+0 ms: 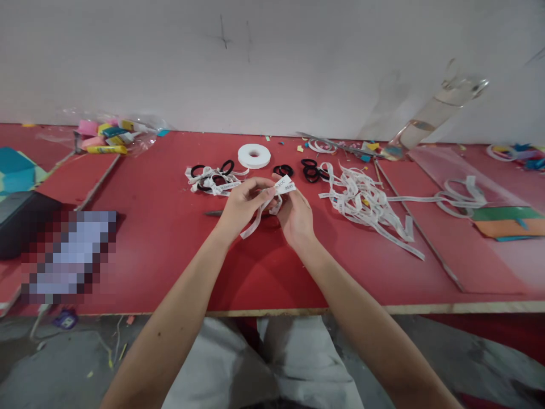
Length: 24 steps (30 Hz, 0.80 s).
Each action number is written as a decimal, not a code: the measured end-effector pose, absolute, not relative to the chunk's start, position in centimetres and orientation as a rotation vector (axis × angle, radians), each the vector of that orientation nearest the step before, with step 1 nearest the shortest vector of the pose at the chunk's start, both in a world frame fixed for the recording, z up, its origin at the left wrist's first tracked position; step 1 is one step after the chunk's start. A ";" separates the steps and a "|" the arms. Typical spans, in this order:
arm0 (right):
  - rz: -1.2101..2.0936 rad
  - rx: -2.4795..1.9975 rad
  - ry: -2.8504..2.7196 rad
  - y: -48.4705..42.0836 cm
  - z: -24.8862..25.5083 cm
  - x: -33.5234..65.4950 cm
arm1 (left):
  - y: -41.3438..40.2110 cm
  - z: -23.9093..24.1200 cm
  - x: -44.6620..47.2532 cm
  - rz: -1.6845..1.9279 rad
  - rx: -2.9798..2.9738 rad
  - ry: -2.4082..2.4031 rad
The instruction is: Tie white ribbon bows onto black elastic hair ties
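Above the red table, my left hand [247,203] pinches a white ribbon [286,185] printed with dark letters. From the right side, my right hand [298,215] has its fingers closed round the same ribbon, and one tail of it hangs below my left fingers. Whatever else lies between my palms is hidden. Beneath my hands the dark pointed tip of a tool [213,213] pokes out to the left. Beyond them lie black hair ties [283,170] and a white ribbon roll [254,155]. Black hair ties with printed ribbon [213,179] lie left of my hands.
A tangle of cut printed ribbon [366,196] spreads to the right, with more black hair ties [310,170] beside it. A clear bottle [434,116] leans by the wall. A plastic bag of colourful items [110,136] lies back left; a pixelated device [72,255] is nearer.
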State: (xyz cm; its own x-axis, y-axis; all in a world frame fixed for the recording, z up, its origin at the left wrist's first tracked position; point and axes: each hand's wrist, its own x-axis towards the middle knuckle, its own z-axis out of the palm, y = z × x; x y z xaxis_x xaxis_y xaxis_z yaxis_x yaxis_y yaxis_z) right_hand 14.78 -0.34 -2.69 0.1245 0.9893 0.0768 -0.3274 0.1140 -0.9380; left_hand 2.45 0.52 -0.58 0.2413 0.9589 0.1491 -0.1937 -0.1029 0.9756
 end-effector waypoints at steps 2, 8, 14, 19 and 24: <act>1.209 -0.941 -0.891 -0.1 -2.9 14.9 | 0.6 -0.6 2.3 1.174 1.298 0.840; 1.126 -0.930 -0.818 0.0 -3.3 15.0 | 0.9 -0.5 1.9 1.207 1.381 0.855; 0.804 -1.097 -0.949 -0.5 -3.3 15.8 | 0.9 -0.2 1.8 1.262 1.442 0.848; 0.701 -1.079 -0.949 -0.7 -3.0 15.7 | 1.0 -0.6 1.8 1.350 1.625 0.821; 1.025 -1.001 -0.938 -1.0 -2.7 14.6 | 0.6 -0.4 2.0 1.317 1.741 0.773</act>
